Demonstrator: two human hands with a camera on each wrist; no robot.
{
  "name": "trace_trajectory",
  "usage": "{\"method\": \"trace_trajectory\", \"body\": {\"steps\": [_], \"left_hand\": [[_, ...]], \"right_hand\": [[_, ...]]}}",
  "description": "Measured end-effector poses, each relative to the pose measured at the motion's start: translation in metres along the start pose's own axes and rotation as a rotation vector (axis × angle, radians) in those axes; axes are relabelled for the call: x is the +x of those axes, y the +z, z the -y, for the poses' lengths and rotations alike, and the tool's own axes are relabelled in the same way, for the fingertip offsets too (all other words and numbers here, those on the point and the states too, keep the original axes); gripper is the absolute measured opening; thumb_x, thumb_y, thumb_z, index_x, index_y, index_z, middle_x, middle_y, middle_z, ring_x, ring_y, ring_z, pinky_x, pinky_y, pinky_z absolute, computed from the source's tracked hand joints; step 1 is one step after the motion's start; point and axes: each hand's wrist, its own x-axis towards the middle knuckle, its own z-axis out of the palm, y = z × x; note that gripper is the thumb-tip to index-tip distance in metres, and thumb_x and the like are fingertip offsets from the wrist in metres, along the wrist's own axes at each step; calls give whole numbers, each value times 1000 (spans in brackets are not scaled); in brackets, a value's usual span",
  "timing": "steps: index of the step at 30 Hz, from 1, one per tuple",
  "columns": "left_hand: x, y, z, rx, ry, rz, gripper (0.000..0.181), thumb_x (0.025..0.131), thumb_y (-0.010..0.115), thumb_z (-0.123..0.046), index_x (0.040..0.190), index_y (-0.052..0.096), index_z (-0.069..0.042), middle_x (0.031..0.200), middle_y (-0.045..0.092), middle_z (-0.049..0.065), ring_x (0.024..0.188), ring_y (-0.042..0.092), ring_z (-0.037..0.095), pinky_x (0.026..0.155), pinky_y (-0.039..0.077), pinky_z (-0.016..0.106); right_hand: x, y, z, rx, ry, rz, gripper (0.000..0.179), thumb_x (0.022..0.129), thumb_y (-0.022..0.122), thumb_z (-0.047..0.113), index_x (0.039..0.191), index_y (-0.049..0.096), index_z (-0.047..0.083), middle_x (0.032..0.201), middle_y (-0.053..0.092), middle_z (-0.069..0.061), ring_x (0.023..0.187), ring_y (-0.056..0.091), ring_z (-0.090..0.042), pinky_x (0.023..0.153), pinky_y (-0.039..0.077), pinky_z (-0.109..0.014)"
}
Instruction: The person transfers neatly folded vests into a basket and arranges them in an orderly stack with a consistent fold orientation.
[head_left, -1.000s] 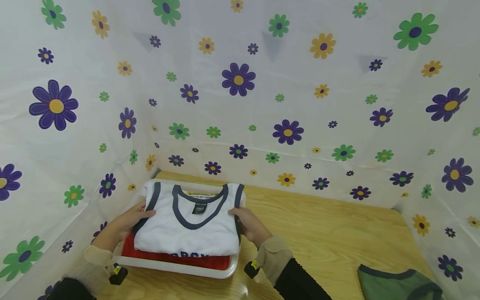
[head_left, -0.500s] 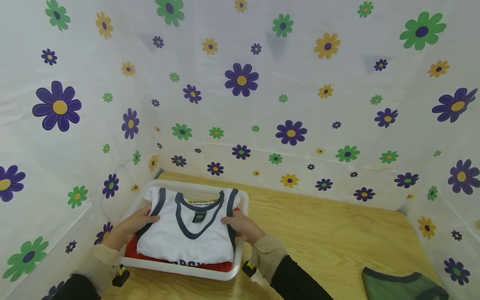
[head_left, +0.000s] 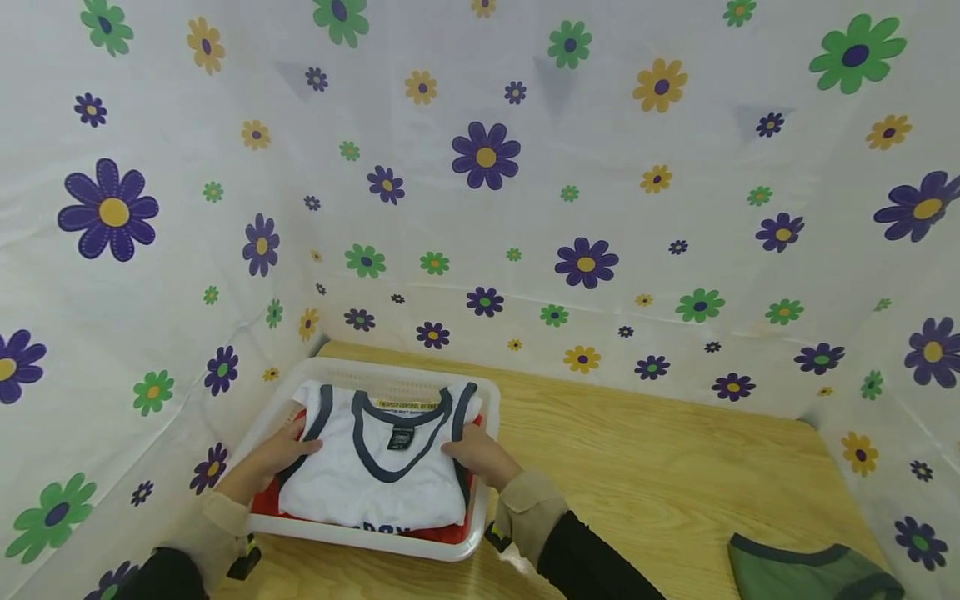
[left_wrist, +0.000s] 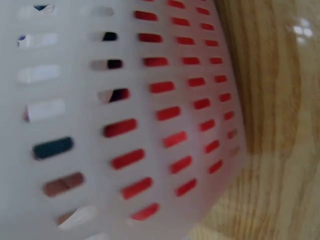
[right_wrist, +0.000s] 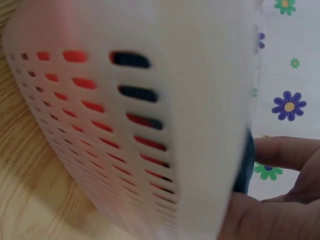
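A folded white tank top (head_left: 375, 492) with dark blue trim lies in a white plastic basket (head_left: 360, 540), on top of a red garment (head_left: 266, 500). My left hand (head_left: 281, 450) holds the shirt's left side, thumb on top and the other fingers mostly hidden. On the opposite side my right hand (head_left: 482, 454) grips the trimmed edge. The right wrist view shows the thumb and a finger of that hand (right_wrist: 285, 200) at the dark trim (right_wrist: 245, 167), just over the rim. Only the slotted basket wall (left_wrist: 145, 110), with red cloth behind it, fills most of the left wrist view.
A folded green garment (head_left: 806, 571) with dark trim lies at the front right of the wooden table (head_left: 637, 467). Flower-printed white sheeting (head_left: 420, 217) stands behind the table and at both sides. The basket sits near the table's left end.
Both hands have lowered the white tank top into the basket, so the basket's back rim now shows behind it. Over the last half second they have shifted only slightly.
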Motion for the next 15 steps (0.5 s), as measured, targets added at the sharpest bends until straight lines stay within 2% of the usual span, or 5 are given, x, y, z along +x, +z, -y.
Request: {"method": "trace_trajectory", "body": {"steps": [4, 10, 15], "left_hand": [[4, 2, 7, 17, -33, -20, 75, 98, 49, -26, 148, 0, 1, 144, 13, 35, 126, 25, 51, 108, 20, 65], [7, 5, 18, 19, -90, -30, 79, 97, 51, -28, 148, -2, 0, 142, 11, 36, 125, 24, 52, 108, 18, 66], [9, 4, 19, 16, -117, -31, 79, 96, 50, -27, 148, -4, 0, 142, 10, 36, 125, 22, 52, 108, 17, 66]], "right_hand": [[-3, 2, -2, -94, -71, -58, 59, 86, 58, 7, 131, 33, -20, 132, 47, -32, 121, 48, -37, 101, 42, -50], [-9, 0, -1, -98, -161, -87, 68, 84, 59, 8, 136, 25, -20, 137, 40, -35, 125, 44, -39, 102, 40, -51], [-14, -6, 2, -141, -193, -109, 78, 85, 58, 10, 140, 13, -20, 147, 21, -37, 137, 28, -44, 111, 29, -51]]}}
